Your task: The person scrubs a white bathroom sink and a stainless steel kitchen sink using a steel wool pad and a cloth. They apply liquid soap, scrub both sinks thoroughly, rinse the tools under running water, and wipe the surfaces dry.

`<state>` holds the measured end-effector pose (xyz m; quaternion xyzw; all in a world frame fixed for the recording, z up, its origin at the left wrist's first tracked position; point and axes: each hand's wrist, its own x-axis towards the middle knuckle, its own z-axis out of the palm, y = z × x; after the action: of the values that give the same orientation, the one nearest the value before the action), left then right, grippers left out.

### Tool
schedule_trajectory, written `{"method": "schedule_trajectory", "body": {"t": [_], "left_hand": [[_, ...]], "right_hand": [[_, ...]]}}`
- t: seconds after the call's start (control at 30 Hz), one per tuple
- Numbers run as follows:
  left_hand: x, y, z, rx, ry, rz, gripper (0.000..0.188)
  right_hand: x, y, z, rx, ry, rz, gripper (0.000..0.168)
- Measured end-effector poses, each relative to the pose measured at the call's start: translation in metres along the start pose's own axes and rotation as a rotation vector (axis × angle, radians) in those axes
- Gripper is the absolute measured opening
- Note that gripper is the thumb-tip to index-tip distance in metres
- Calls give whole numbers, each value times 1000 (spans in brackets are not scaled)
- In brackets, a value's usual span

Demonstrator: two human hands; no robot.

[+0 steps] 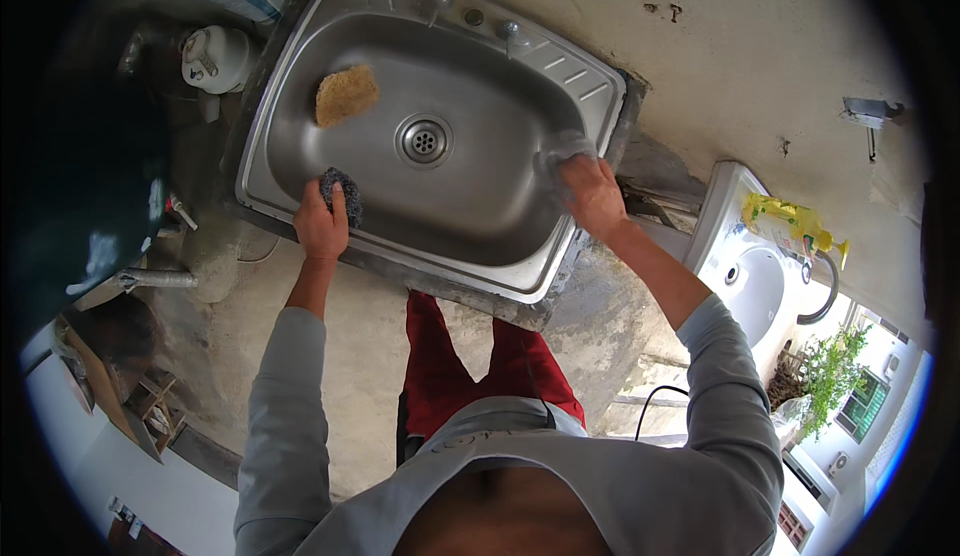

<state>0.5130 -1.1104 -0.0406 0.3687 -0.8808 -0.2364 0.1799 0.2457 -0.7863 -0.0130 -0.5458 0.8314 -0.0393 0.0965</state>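
Observation:
My left hand (319,226) grips a dark grey steel-wool scrubber (349,200) at the near left rim of a stainless steel sink (487,203). At the sink's right side, my right hand (596,197) holds a pale, see-through thing (556,157). Motion blur hides what exactly it is; it could be thin plastic. A tan fibrous scrubbing pad (347,95), like loofah, lies in the upper left of the bowl, apart from both hands. Mid-bowl is the round drain strainer (424,142). No standing water shows.
Two small taps, one of them a metal tap (511,29), stand along the sink's wall side. To the right, a yellow pump bottle (784,222) lies across a white washbasin (757,293). A white container (217,59) sits left of the sink; a grey pipe (159,279) lies lower left.

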Motion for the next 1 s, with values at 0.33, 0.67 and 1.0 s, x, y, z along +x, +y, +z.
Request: {"method": "schedule_trajectory", "body": {"t": [0.33,0.67,1.0], "left_hand": [[1,1,-3,-85,-58,-33,23],[0,-5,0,-127,-25,24,22],[2,-6,-2,-117,14,28,22]], "right_hand": [[73,-30,115,-235,-468,295,40],[281,-113,155,283,306,333,46],[134,-11,109,-345,-354,374,38]]}}
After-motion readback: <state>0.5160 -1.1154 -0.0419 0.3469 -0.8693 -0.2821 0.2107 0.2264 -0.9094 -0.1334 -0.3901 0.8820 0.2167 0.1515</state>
